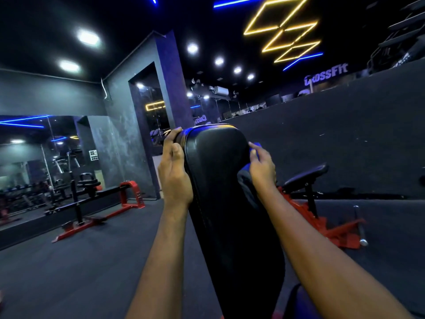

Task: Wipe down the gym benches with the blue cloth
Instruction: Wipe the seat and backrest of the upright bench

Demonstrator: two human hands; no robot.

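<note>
A black padded bench backrest point(220, 185) rises tilted in front of me, its rounded top near the middle of the view. My left hand point(174, 171) grips the backrest's upper left edge, fingers curled over the rim. My right hand point(262, 166) presses the blue cloth point(249, 178) against the backrest's upper right side. The cloth shows as a blue fold above the hand and a darker hanging part below it. Part of the cloth is hidden behind the pad and my hand.
A second bench with a black pad point(305, 174) on a red frame point(331, 229) stands to the right. Another red-framed bench point(101, 203) sits at the left by a wall mirror point(39, 162). Dark rubber floor point(92, 261) lies between them. A pillar point(170, 88) stands behind the backrest.
</note>
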